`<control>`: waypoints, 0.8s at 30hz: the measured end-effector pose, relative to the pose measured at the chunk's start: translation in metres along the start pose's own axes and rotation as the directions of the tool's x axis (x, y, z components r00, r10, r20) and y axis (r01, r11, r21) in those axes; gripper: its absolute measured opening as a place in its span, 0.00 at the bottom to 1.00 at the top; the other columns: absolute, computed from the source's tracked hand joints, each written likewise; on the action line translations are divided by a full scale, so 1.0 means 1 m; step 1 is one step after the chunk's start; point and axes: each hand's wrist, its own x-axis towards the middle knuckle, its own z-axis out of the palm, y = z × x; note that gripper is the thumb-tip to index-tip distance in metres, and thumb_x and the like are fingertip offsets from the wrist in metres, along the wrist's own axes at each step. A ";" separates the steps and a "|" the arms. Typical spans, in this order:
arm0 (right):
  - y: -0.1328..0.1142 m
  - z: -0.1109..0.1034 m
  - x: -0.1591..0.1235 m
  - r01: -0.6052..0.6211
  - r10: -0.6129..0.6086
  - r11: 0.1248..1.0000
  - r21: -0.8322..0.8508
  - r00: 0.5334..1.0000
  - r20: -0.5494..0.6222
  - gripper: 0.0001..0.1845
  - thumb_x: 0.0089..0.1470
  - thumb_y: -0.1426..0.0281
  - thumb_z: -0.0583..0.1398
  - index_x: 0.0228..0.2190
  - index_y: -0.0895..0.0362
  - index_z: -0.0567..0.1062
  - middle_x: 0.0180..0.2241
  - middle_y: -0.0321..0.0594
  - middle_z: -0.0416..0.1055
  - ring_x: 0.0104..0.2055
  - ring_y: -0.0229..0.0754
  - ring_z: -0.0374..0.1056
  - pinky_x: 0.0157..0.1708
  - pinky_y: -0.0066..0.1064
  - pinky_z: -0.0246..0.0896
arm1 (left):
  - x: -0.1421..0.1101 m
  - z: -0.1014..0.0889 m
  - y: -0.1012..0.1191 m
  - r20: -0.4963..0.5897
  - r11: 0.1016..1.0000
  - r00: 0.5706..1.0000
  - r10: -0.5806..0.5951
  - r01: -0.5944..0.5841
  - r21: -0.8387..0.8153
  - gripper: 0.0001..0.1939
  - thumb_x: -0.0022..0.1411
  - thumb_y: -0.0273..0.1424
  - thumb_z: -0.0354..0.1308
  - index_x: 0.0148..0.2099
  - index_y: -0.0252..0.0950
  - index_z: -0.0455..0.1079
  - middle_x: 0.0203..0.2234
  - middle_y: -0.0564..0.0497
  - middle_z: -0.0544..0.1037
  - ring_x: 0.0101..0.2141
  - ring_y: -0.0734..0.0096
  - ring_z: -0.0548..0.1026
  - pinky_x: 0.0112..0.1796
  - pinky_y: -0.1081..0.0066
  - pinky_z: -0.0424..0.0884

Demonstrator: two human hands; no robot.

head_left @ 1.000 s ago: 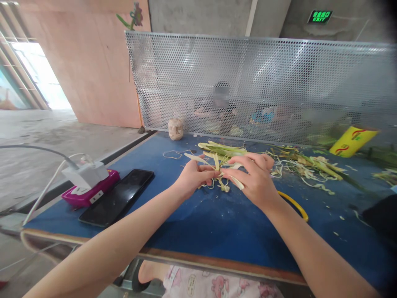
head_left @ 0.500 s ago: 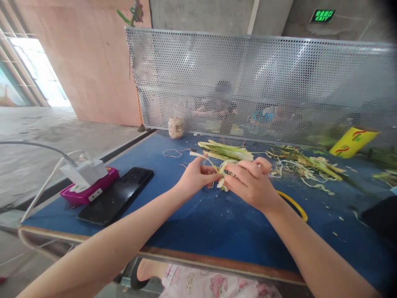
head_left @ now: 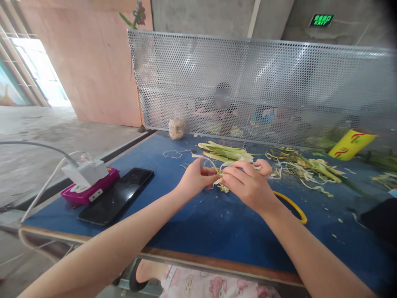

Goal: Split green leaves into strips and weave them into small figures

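Note:
Both hands meet over the middle of the blue table, pinching a small bundle of pale green plant strips (head_left: 223, 188). My left hand (head_left: 196, 179) is closed on the bundle's left side, and a thin strip arches above its fingers. From the right, my right hand (head_left: 248, 182) has its fingers bent against the same strips, which they partly cover. Just beyond the hands lies a stack of flat, pale green leaf strips (head_left: 226, 151). A yellow ring-shaped band (head_left: 293, 205) shows partly behind my right wrist.
On the left are a black phone (head_left: 117, 196) and a magenta power strip (head_left: 89, 191) with a white charger (head_left: 83, 171). Loose plant scraps (head_left: 305, 167) and a yellow packet (head_left: 352, 143) lie right. A perforated metal screen (head_left: 192, 78) closes the back; a person (head_left: 221, 103) sits behind it.
My hands stay together at the strips, with slight finger shifts. The right fingers have moved a little lower over the bundle, and the pale strip above the left hand has shifted slightly.

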 end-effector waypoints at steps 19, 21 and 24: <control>0.008 0.019 0.001 -0.627 0.604 0.485 0.609 0.744 0.286 0.10 0.48 0.65 0.59 0.20 0.55 0.67 0.22 0.35 0.67 0.27 0.39 0.63 0.30 0.31 0.57 | -0.003 0.004 0.010 0.019 0.977 0.998 0.060 -0.055 -0.207 0.48 0.43 0.16 0.62 0.62 0.27 0.40 0.26 0.48 0.78 0.17 0.80 0.68 0.18 0.77 0.62; 0.010 0.021 0.001 -0.623 0.608 0.468 0.627 0.741 0.284 0.09 0.46 0.65 0.60 0.23 0.55 0.67 0.23 0.35 0.67 0.28 0.39 0.63 0.31 0.32 0.58 | -0.002 0.004 0.009 0.029 0.980 0.998 0.050 -0.043 -0.193 0.50 0.42 0.16 0.63 0.63 0.28 0.38 0.25 0.50 0.78 0.16 0.79 0.68 0.18 0.76 0.62; 0.013 0.024 -0.001 -0.617 0.614 0.478 0.626 0.744 0.264 0.11 0.43 0.64 0.62 0.28 0.55 0.67 0.23 0.34 0.66 0.28 0.40 0.64 0.31 0.32 0.59 | -0.003 0.003 0.008 0.033 0.990 0.999 0.041 -0.036 -0.135 0.52 0.42 0.18 0.64 0.63 0.29 0.36 0.25 0.51 0.78 0.16 0.80 0.67 0.19 0.76 0.63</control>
